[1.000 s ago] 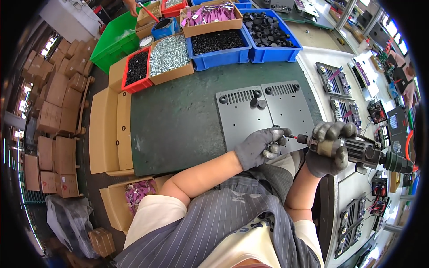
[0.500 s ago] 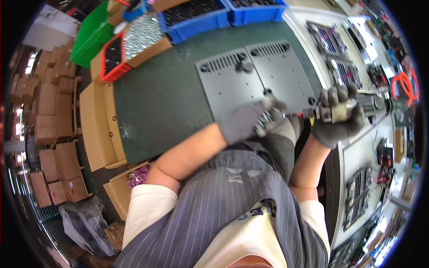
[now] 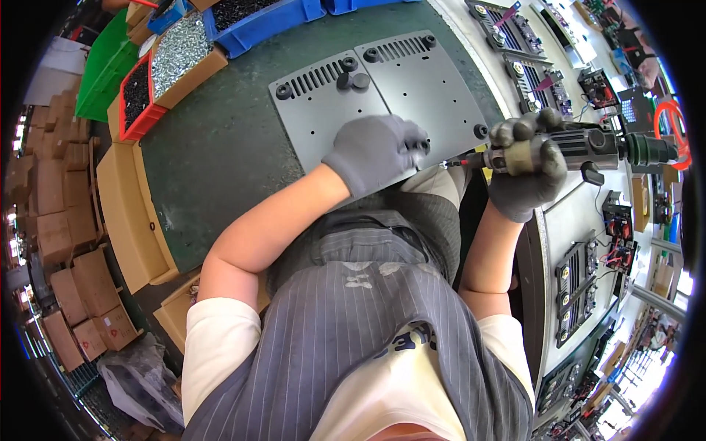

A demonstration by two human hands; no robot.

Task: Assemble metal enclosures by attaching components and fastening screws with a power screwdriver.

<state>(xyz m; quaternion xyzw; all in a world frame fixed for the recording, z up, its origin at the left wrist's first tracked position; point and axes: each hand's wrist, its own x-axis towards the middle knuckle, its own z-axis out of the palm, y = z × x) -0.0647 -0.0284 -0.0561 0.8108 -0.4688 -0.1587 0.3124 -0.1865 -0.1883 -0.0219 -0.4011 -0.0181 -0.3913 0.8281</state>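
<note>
Two grey metal plates with slotted far edges lie side by side on the green bench, the left plate (image 3: 327, 106) and the right plate (image 3: 434, 92). Round black feet (image 3: 371, 55) stand near their corners, and loose black feet (image 3: 359, 80) rest on the left plate. My gloved left hand (image 3: 371, 151) is closed over the plates' near part; shiny screws (image 3: 421, 146) show at its fingertips, others hidden in the fist. My gloved right hand (image 3: 528, 180) grips a black power screwdriver (image 3: 585, 148) lying sideways, its bit pointing left, close to the left fingers.
Along the far edge stand a blue bin (image 3: 268, 28) of black parts, a carton of silver screws (image 3: 180, 51), a red bin (image 3: 140, 99) and a green crate (image 3: 107, 66). An open carton (image 3: 132, 213) borders the left side. A pale conveyor (image 3: 566, 220) with assemblies runs along the right.
My left hand has turned from showing screws in its fingers to lying knuckles-up over the plates. The screwdriver stays in my right hand. The whole view has shifted, with the bench sliding left.
</note>
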